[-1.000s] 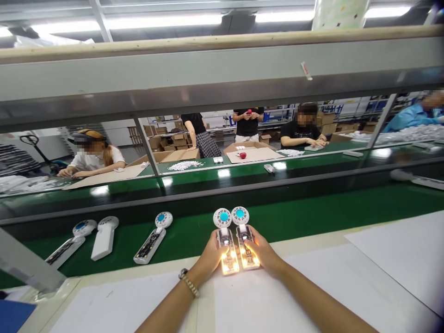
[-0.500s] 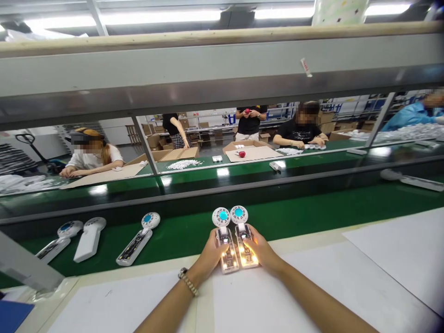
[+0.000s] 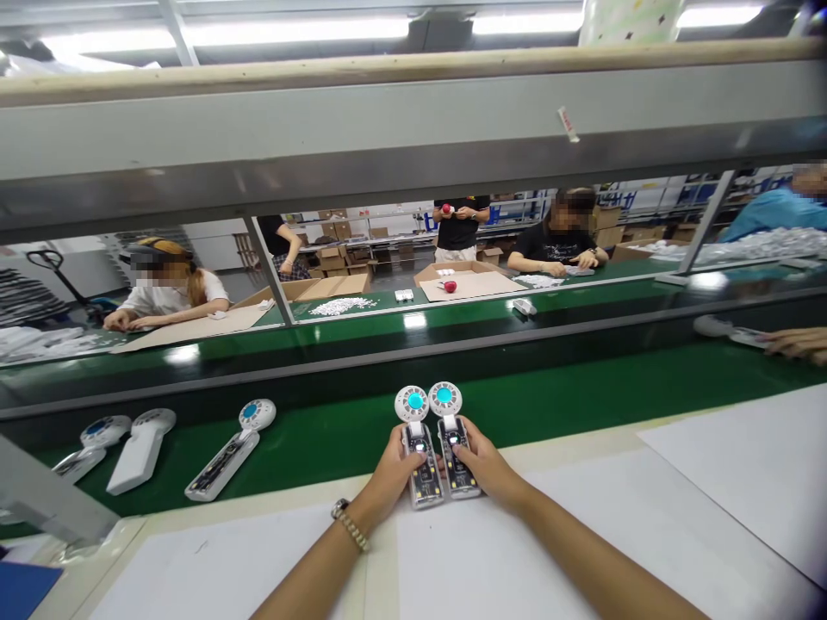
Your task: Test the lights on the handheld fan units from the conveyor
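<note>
My left hand [image 3: 395, 465] is closed around a small handheld fan [image 3: 425, 482], its thumb resting on the exposed circuit board. A second handheld fan [image 3: 461, 476] is gripped by my right hand [image 3: 488, 465], also with the thumb on the board. Both have a round, slotted white head with a blue centre, joined to a long body with black electronics. Side by side, the two are held upright over the front edge of the green conveyor belt [image 3: 556, 379], heads nearly touching. Their lower lights look unlit, while a small white light shows near each thumb.
Three similar fans lie on the belt at left, including a white one face down [image 3: 143, 448]. Another person's hand [image 3: 801, 343] touches a fan [image 3: 714, 326] at far right. White sheets [image 3: 491, 560] cover the bench. A metal post [image 3: 52, 499] stands at left; co-workers sit across.
The yellow lights on both held fans have gone out. Fans on the belt have shifted left. Another person's hand has come in at the right edge. My hands stay in place.
</note>
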Tool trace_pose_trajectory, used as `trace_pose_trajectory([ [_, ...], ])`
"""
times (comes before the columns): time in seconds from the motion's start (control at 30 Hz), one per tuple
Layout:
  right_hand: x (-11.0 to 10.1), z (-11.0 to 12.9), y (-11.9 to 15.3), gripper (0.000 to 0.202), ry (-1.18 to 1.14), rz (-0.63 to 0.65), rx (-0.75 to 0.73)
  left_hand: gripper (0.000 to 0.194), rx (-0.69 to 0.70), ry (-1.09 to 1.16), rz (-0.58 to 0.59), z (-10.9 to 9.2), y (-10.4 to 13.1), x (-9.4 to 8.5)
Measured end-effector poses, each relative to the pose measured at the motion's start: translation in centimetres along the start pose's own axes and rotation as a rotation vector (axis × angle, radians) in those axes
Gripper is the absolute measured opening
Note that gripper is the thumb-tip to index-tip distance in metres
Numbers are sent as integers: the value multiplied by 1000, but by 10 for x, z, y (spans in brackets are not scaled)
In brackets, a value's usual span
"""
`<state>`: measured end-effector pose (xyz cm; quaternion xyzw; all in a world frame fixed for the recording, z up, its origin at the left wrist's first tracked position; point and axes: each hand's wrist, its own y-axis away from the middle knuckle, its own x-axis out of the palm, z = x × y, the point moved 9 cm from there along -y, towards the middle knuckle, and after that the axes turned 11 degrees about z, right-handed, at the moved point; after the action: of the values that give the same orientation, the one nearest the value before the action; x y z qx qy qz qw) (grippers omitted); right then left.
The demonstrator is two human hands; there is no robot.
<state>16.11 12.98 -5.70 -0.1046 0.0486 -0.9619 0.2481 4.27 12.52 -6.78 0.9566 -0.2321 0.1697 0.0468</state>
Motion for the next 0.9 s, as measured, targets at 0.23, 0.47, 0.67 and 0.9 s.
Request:
trace_pose_trajectory([
  [0.23, 4, -4, 0, 41, -129, 49, 51, 53, 39, 11, 64, -5, 2, 4],
  [0.47, 11, 2, 0, 47, -190, 152, -17, 53, 61, -12, 87, -4, 0, 3],
  [0.67, 10, 3, 0, 47, -165, 123, 0, 54, 77, -15, 105, -5, 0, 3],
  [0.9, 10, 1, 0, 49, -189, 125, 5, 56, 67, -15, 100, -2, 0, 2],
])
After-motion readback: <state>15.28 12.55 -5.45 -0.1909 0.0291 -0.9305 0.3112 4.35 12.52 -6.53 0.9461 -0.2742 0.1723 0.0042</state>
